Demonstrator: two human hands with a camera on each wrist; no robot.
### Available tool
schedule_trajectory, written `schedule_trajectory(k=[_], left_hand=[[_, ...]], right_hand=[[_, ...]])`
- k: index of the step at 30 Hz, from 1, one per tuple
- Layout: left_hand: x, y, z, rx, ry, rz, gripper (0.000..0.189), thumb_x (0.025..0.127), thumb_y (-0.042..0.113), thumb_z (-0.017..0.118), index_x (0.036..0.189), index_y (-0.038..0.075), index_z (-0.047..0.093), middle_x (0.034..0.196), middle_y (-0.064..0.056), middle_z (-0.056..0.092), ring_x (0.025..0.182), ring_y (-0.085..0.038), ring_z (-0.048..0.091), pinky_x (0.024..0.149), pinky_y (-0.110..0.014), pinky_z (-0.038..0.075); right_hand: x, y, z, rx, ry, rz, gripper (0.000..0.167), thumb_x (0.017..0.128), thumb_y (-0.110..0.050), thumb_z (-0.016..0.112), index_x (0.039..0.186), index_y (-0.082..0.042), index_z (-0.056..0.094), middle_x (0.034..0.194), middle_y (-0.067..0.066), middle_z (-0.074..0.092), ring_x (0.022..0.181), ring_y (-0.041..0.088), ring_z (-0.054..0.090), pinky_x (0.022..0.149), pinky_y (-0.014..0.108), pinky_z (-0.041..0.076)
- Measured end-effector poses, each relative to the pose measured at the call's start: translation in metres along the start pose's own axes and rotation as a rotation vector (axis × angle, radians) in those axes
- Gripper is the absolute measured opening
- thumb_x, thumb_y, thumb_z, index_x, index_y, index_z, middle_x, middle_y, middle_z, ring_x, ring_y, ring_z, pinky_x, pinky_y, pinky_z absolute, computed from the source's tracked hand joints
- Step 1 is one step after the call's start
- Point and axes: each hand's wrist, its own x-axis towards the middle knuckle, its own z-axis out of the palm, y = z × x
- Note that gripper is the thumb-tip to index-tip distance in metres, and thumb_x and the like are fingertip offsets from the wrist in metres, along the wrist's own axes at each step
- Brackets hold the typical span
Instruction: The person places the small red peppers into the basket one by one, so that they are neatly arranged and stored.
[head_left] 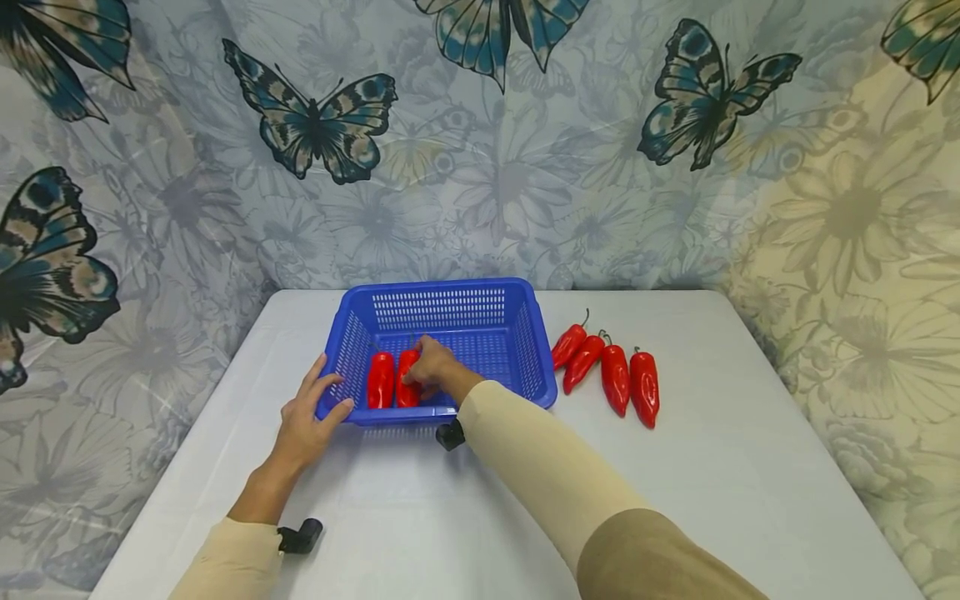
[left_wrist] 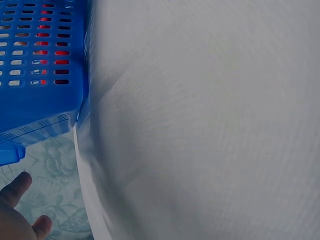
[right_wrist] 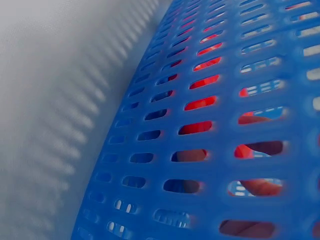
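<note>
A blue plastic basket point(head_left: 438, 292) with slotted walls stands on the table. Inside it, near the front left, lies one red pepper point(head_left: 381, 379). Beside that one is a second red pepper point(head_left: 407, 379), gripped by my right hand point(head_left: 435, 367), which reaches in over the front rim. Through the slots in the right wrist view, parts of the red pepper point(right_wrist: 200, 102) and fingers show. My left hand point(head_left: 303, 417) is at the basket's front left corner, fingers spread and loosely bent; whether they touch the rim I cannot tell. The left wrist view shows two fingertips point(left_wrist: 17, 185) below the basket point(left_wrist: 45, 102).
Several more red peppers point(head_left: 615, 379) lie in a slanting row on the white table point(head_left: 750, 475), right of the basket. Behind the table hangs a butterfly-patterned cloth point(head_left: 510, 208). Black wrist cameras point(head_left: 300, 537) are strapped to both arms.
</note>
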Motion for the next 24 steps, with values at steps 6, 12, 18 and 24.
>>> schedule_trajectory(k=[6,12,18,24], left_hand=[[-0.0003,0.0005,-0.0002,-0.001,-0.008,-0.007,0.044,0.091,0.033,0.062,0.126,0.008,0.055,0.158,-0.008,0.02,0.134,-0.048,0.029,0.101,-0.07,0.021],[-0.0003,0.0005,-0.0004,-0.009,-0.007,-0.007,0.043,0.091,0.034,0.061,0.126,0.008,0.055,0.158,-0.008,0.02,0.135,-0.048,0.028,0.101,-0.072,0.016],[-0.0009,-0.0003,0.0003,-0.015,-0.013,-0.012,0.044,0.091,0.033,0.061,0.127,0.007,0.055,0.158,-0.007,0.02,0.136,-0.047,0.026,0.101,-0.071,0.014],[-0.0006,0.001,0.0002,-0.008,-0.021,-0.02,0.046,0.092,0.035,0.059,0.128,0.007,0.054,0.159,-0.008,0.018,0.137,-0.046,0.024,0.101,-0.071,0.014]], right_hand=[[0.0016,0.0021,-0.0004,-0.032,-0.013,0.004,0.052,0.076,0.007,0.077,0.117,-0.006,0.049,0.09,0.018,0.058,0.058,0.031,0.064,0.045,0.039,0.055],[0.0013,0.0016,0.0,-0.021,-0.021,0.003,0.055,0.077,0.005,0.077,0.123,-0.007,0.05,0.089,0.018,0.057,0.058,0.031,0.064,0.046,0.038,0.055],[-0.0002,0.0013,-0.0013,-0.018,-0.03,0.014,0.06,0.078,0.002,0.077,0.13,-0.01,0.048,0.093,0.019,0.057,0.062,0.031,0.064,0.048,0.039,0.056],[-0.0062,0.0034,-0.0084,0.033,-0.024,0.008,0.062,0.078,0.001,0.076,0.132,-0.009,0.047,0.096,0.018,0.055,0.069,0.032,0.061,0.051,0.043,0.056]])
